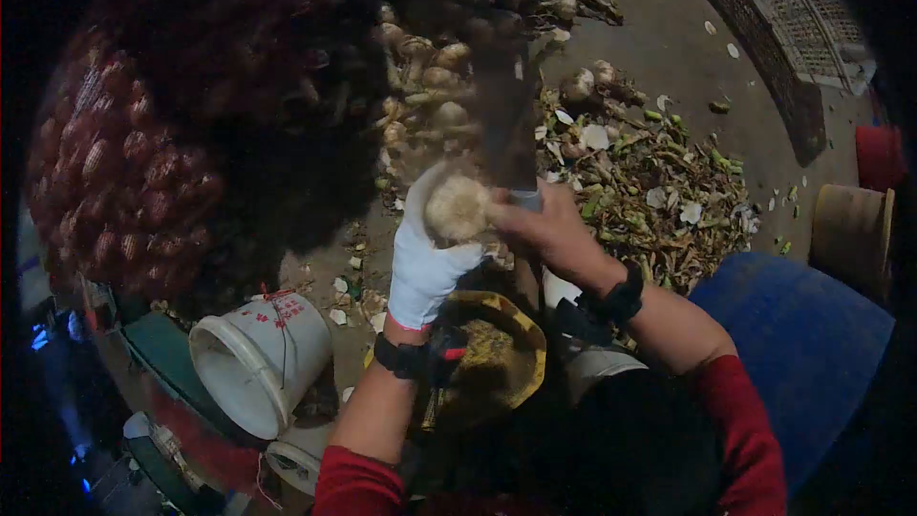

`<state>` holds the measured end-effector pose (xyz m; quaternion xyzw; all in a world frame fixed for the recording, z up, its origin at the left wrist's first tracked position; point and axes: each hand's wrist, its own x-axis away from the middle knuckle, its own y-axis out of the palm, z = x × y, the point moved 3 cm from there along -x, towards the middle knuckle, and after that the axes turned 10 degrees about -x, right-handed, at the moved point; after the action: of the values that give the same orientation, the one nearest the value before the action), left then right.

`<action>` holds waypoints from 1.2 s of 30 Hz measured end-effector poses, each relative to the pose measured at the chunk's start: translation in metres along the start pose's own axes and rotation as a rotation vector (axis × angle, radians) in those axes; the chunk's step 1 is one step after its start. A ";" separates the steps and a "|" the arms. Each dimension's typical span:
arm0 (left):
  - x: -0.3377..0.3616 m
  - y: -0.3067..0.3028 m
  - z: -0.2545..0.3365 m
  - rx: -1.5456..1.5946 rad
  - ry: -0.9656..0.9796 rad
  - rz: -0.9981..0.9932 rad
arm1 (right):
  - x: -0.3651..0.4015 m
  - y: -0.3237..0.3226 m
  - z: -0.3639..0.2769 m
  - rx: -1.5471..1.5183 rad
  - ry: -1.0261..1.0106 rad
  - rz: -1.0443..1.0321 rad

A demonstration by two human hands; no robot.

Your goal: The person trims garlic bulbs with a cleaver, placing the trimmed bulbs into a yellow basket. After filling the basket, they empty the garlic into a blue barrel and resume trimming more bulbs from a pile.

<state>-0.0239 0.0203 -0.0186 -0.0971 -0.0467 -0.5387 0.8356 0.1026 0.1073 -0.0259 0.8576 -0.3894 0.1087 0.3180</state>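
Note:
My left hand point(425, 263), in a white glove, is wrapped round a pale garlic bulb point(457, 211) with its round face turned up toward me. My bare right hand point(554, 234) grips a broad-bladed knife point(508, 115), its dark blade pointing up and away from me, smeared by motion. The fingers of that hand are right at the bulb's right side. Beyond both hands lies a pile of garlic bulbs with stalks point(435, 86). Below them stands a yellow-rimmed bucket point(537, 344).
A heap of cut stalks and peelings point(659, 201) covers the floor to the right. Red mesh sacks of garlic point(134, 182) stand at left. A white bucket point(306, 334) lies tipped at lower left. A blue barrel point(793, 354) is at lower right, with a crate point(793, 19) farther back.

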 end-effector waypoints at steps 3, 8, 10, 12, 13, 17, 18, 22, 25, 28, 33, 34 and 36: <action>0.004 -0.009 0.003 0.063 -0.036 0.054 | 0.001 -0.004 -0.008 0.174 -0.049 -0.057; 0.011 -0.005 0.003 0.204 -0.034 0.046 | 0.024 0.011 -0.025 0.989 -0.616 -0.289; 0.011 -0.009 0.007 -0.002 -0.046 0.054 | 0.026 0.011 -0.019 1.074 -0.661 -0.357; 0.011 -0.012 0.008 -0.247 -0.042 0.066 | 0.028 0.014 -0.022 1.131 -0.657 -0.364; 0.014 -0.014 0.010 -0.201 -0.047 0.055 | 0.028 0.016 -0.023 1.188 -0.656 -0.374; 0.022 -0.016 0.019 -0.045 -0.079 0.037 | 0.023 0.015 -0.022 1.160 -0.670 -0.406; 0.023 -0.016 0.022 -0.008 -0.082 0.040 | 0.022 0.014 -0.019 1.153 -0.708 -0.398; 0.022 -0.014 0.016 0.136 -0.147 0.082 | 0.011 0.003 -0.007 1.159 -0.781 -0.356; 0.027 -0.021 -0.007 -0.144 0.033 0.094 | -0.001 -0.011 -0.003 1.071 -0.789 -0.401; 0.020 -0.011 0.029 -0.396 -0.054 0.183 | -0.026 -0.068 0.021 1.196 -0.568 -0.067; 0.012 -0.009 0.033 -0.547 0.203 0.120 | -0.003 -0.051 0.009 0.914 -0.615 0.067; 0.011 -0.011 0.030 -0.390 0.079 0.104 | -0.002 -0.041 0.006 0.877 -0.575 0.070; 0.010 -0.013 0.023 -0.020 -0.073 0.106 | 0.006 -0.029 -0.004 0.835 -0.528 0.070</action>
<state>-0.0310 0.0117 0.0074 -0.1274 -0.0663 -0.4901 0.8597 0.1282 0.1205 -0.0333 0.8964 -0.4085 0.0449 -0.1660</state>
